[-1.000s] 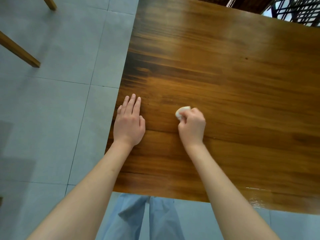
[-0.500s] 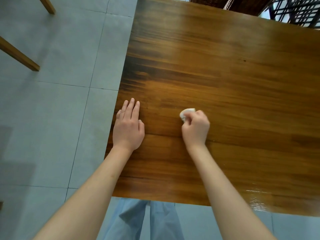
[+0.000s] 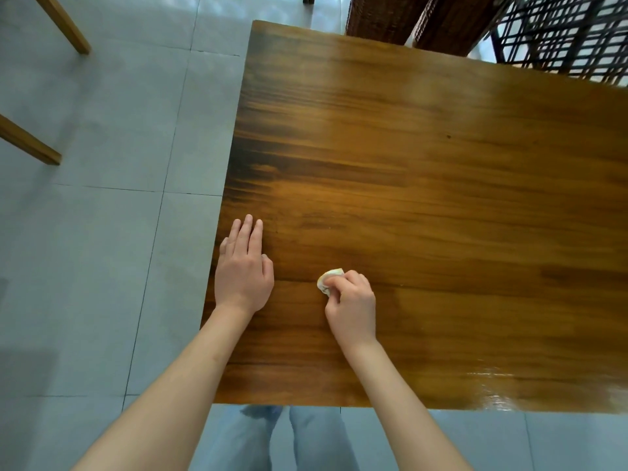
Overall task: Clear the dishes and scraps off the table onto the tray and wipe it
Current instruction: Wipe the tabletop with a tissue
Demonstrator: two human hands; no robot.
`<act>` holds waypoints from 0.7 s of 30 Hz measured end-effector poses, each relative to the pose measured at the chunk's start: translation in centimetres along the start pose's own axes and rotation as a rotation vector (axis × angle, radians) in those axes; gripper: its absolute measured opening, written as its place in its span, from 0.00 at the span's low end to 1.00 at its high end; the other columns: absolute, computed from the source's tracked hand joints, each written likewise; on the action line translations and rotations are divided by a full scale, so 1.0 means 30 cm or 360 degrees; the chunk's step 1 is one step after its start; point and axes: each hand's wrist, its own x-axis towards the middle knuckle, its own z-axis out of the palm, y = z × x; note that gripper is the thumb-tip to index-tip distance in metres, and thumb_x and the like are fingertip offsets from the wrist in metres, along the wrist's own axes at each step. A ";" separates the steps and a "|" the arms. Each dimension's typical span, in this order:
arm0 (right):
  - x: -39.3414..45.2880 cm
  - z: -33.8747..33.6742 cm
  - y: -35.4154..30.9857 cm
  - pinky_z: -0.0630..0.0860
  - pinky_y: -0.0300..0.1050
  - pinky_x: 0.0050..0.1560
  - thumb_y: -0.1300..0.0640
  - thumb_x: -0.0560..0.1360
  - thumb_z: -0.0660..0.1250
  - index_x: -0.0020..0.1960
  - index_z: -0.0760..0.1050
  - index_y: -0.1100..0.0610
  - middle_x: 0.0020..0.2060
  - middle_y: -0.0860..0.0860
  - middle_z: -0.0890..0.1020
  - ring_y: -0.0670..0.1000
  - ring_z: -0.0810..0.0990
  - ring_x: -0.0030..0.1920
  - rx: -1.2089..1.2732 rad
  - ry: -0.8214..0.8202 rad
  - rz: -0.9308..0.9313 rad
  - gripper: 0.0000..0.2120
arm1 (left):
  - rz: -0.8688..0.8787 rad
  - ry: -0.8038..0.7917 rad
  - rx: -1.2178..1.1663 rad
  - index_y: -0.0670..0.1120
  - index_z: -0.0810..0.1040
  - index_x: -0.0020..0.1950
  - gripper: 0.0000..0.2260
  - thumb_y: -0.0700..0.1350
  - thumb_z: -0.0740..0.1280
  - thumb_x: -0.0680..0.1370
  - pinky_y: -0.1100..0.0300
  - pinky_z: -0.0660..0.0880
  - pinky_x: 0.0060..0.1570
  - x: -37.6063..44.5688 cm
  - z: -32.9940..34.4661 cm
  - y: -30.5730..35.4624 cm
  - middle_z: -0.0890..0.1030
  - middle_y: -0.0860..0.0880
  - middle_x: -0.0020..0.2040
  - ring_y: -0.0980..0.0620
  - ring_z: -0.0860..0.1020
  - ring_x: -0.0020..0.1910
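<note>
A brown wooden table (image 3: 424, 185) fills the view. My right hand (image 3: 351, 307) grips a small crumpled white tissue (image 3: 329, 277) and holds it down on the tabletop near the front left. My left hand (image 3: 243, 266) rests flat on the wood at the table's left edge, fingers straight and together. No tray or dishes are in view.
A wet shine (image 3: 492, 385) lies on the wood near the front right edge. Woven brown chairs (image 3: 418, 18) and a black lattice chair (image 3: 560, 32) stand beyond the far edge. Wooden furniture legs (image 3: 30, 144) stand on the grey tiled floor (image 3: 102, 232) at left.
My right hand has slid the tissue toward me and slightly left, closer to my left hand. The head camera has tilted up, showing the table's far edge. The left hand stays flat.
</note>
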 end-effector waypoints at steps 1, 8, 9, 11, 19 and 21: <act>0.005 -0.003 0.003 0.72 0.35 0.41 0.70 0.69 0.70 0.44 0.82 0.63 0.40 0.56 0.82 0.52 0.78 0.43 0.0004 -0.0029 0.0000 0.07 | -0.0003 -0.0004 -0.0008 0.45 0.63 0.74 0.23 0.47 0.58 0.79 0.50 0.55 0.69 0.000 -0.002 0.004 0.62 0.45 0.74 0.44 0.58 0.74; 0.120 -0.045 0.043 0.70 0.31 0.37 0.69 0.72 0.67 0.45 0.82 0.61 0.38 0.52 0.78 0.49 0.77 0.39 0.0172 0.0005 0.0120 0.07 | -0.0195 0.0195 -0.0314 0.43 0.72 0.68 0.20 0.44 0.64 0.76 0.43 0.68 0.65 0.056 -0.020 0.064 0.73 0.43 0.67 0.43 0.69 0.67; 0.165 -0.056 0.058 0.72 0.32 0.38 0.68 0.72 0.67 0.45 0.82 0.61 0.38 0.52 0.78 0.49 0.78 0.40 0.0191 0.0039 0.0138 0.07 | -0.0212 0.0207 -0.0321 0.44 0.71 0.68 0.20 0.44 0.65 0.76 0.44 0.68 0.65 0.088 -0.021 0.087 0.73 0.44 0.67 0.43 0.69 0.67; 0.255 -0.084 0.082 0.71 0.31 0.39 0.69 0.72 0.66 0.45 0.81 0.60 0.40 0.52 0.79 0.48 0.78 0.41 0.0211 0.0100 0.0150 0.07 | -0.0198 0.0218 -0.0310 0.45 0.71 0.68 0.20 0.44 0.65 0.76 0.46 0.67 0.66 0.159 -0.020 0.139 0.72 0.45 0.68 0.44 0.67 0.68; 0.552 -0.182 0.191 0.66 0.26 0.39 0.68 0.73 0.65 0.44 0.80 0.58 0.41 0.51 0.79 0.47 0.76 0.43 0.0209 0.0209 0.0102 0.08 | -0.0119 0.0327 -0.0297 0.46 0.72 0.67 0.20 0.44 0.66 0.75 0.50 0.60 0.67 0.412 0.037 0.387 0.72 0.45 0.68 0.44 0.67 0.69; 0.573 -0.201 0.207 0.65 0.24 0.37 0.68 0.73 0.65 0.45 0.80 0.58 0.42 0.51 0.79 0.46 0.76 0.43 0.0221 0.0235 0.0141 0.08 | -0.0091 0.0306 -0.0280 0.45 0.72 0.67 0.20 0.44 0.66 0.75 0.49 0.60 0.68 0.417 0.052 0.417 0.72 0.45 0.68 0.44 0.67 0.69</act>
